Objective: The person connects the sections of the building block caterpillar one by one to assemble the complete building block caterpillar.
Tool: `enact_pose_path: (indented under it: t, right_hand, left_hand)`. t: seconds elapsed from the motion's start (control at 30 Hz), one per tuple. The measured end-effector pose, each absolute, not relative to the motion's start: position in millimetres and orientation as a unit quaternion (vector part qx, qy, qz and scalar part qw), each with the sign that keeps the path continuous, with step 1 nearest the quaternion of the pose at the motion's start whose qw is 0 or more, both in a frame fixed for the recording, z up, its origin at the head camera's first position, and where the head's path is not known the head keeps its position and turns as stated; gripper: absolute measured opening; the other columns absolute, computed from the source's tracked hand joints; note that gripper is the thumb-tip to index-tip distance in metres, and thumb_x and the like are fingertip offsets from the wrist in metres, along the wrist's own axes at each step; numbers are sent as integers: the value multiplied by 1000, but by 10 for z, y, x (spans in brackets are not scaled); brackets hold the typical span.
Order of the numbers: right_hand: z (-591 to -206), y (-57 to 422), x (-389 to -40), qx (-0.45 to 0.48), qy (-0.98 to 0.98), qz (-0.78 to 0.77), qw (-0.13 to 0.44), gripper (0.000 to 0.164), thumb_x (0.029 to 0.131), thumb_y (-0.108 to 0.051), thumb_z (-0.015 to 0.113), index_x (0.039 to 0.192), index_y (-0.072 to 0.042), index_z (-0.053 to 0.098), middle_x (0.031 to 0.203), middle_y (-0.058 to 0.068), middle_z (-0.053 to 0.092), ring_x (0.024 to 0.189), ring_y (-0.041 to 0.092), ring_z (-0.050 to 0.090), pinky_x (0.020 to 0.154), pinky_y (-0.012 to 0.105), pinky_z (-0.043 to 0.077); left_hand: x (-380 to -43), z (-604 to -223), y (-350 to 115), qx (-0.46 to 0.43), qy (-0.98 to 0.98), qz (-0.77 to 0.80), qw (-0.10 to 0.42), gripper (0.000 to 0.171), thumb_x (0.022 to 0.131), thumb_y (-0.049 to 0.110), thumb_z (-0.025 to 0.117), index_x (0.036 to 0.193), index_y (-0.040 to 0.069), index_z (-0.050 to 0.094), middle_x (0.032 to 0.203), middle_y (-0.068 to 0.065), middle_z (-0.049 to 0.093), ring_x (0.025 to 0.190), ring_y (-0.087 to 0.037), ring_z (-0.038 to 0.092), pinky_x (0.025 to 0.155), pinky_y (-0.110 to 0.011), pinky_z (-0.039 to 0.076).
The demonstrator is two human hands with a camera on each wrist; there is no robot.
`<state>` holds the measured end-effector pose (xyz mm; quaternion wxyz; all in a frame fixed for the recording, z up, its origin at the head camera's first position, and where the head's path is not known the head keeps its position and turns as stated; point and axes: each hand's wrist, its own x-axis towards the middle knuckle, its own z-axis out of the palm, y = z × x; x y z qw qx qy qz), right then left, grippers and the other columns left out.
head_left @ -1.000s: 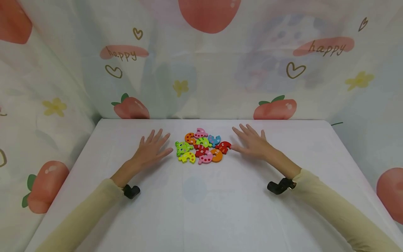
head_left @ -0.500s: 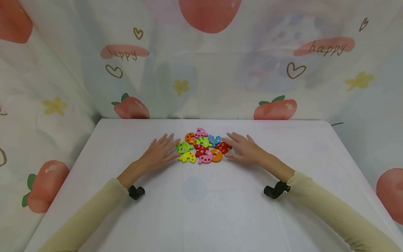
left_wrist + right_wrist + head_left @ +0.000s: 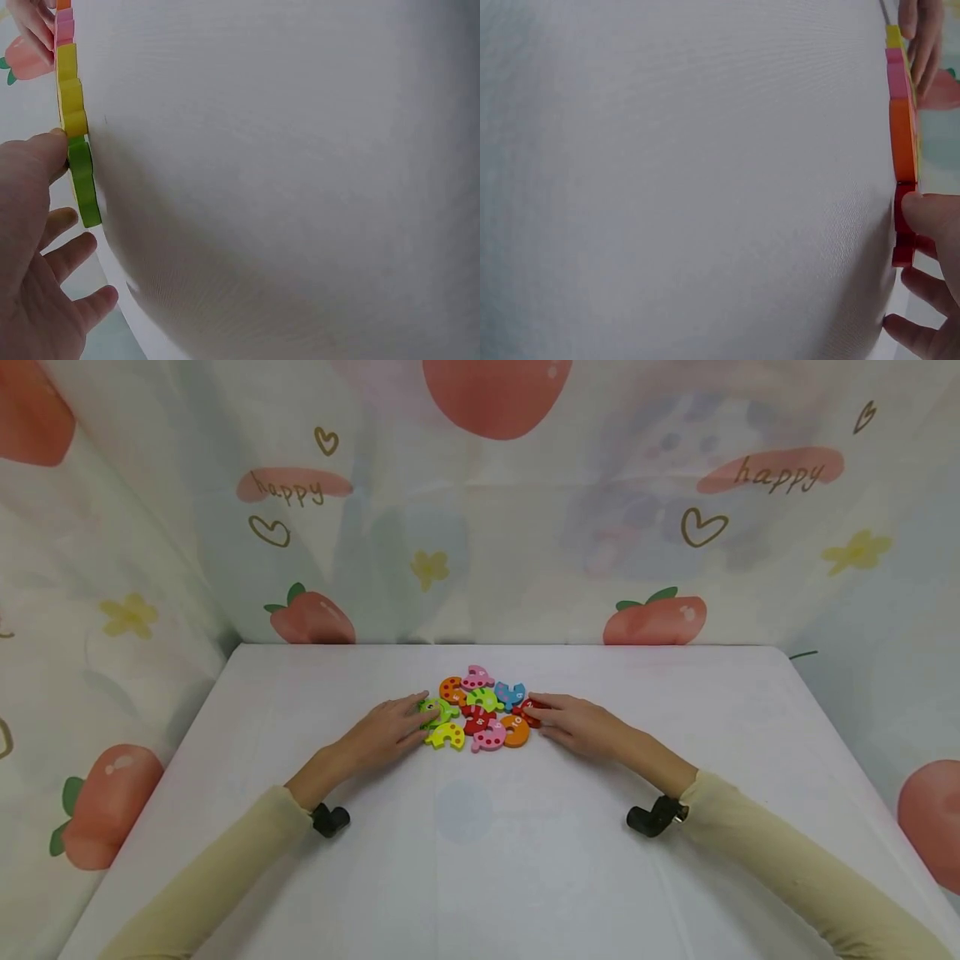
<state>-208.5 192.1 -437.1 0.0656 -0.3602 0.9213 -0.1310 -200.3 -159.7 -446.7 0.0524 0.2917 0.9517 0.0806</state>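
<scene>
Colourful puzzle pieces with numbers and dots lie flat in a cluster at the far middle of the table. My left hand (image 3: 386, 731) reaches over the green animal-head piece (image 3: 433, 713), its fingertips covering part of it. In the left wrist view the thumb (image 3: 51, 150) meets the edge where the green and yellow (image 3: 72, 97) pieces adjoin. On the other side, my right hand (image 3: 581, 722) extends its fingers over the red piece (image 3: 531, 712), hiding much of it. In the right wrist view its thumb (image 3: 922, 210) touches that piece's side edge.
Between the hands lie an orange piece (image 3: 515, 732), a pink piece (image 3: 489, 737), a blue piece (image 3: 511, 694) and several others. A white cloth covers the table (image 3: 465, 877). A printed curtain (image 3: 517, 543) rises behind its far edge. Each wrist carries a black camera.
Both hands have moved inward and lowered onto the two ends of the cluster, their spread fingers drawing closer together. The pieces stay where they were.
</scene>
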Motion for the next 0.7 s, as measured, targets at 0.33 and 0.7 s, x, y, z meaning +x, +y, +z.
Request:
enact_pose_path:
  t: [0.33, 0.7]
  right_hand:
    - [-4370, 1890, -2105, -367, 920, -128, 49, 45, 92, -17, 66, 135, -6, 57, 145, 13, 51, 135, 30, 48, 105, 44, 47]
    - [-4293, 1879, -2091, -292, 951, -77, 60, 48, 90, -22, 69, 133, -3, 58, 139, 14, 56, 118, 29, 55, 90, 39, 57]
  left_hand:
    - [-2044, -4387, -1572, 291, 949, 99, 68, 43, 98, 32, 56, 140, 20, 52, 153, -8, 43, 141, -28, 42, 114, -46, 38]
    - [-2165, -4307, -1534, 203, 965, 134, 98, 32, 86, 30, 74, 111, 11, 72, 128, -8, 65, 123, -25, 58, 106, -44, 47]
